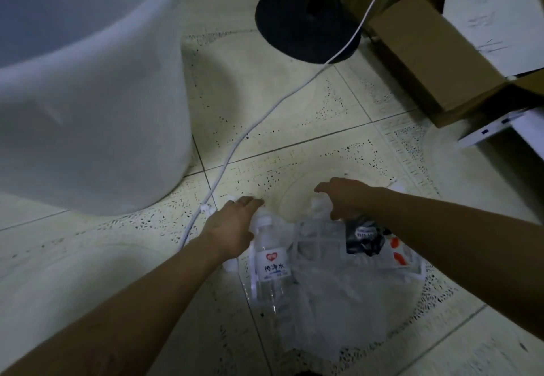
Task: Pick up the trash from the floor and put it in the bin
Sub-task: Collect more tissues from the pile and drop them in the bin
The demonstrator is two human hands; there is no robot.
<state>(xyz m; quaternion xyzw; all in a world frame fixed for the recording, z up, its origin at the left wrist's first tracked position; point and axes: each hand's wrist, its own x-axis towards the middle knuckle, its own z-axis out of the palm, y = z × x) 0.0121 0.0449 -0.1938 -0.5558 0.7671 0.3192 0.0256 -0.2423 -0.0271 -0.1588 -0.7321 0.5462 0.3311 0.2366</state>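
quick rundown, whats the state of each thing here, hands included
left hand: closed around the neck of the water bottle
right hand: fingers curled down on the plastic bags, grip unclear
water bottle: capped, clear, lying among the trash
plastic bags: crumpled on the floor
white bin: upright, open top
cardboard box: tipped, flaps open
white cable: trailing loose across the tiles

Two hands reach down: the left hand [232, 225] and the right hand [343, 196]. Between and below them lie one water bottle [270, 269], one clear plastic bag [335, 287] and one dark wrapper [365, 237]. Beyond the hands: one white bin [88, 96], one cable [265, 116], one round black stand base [306, 25], one open cardboard box [429, 60].
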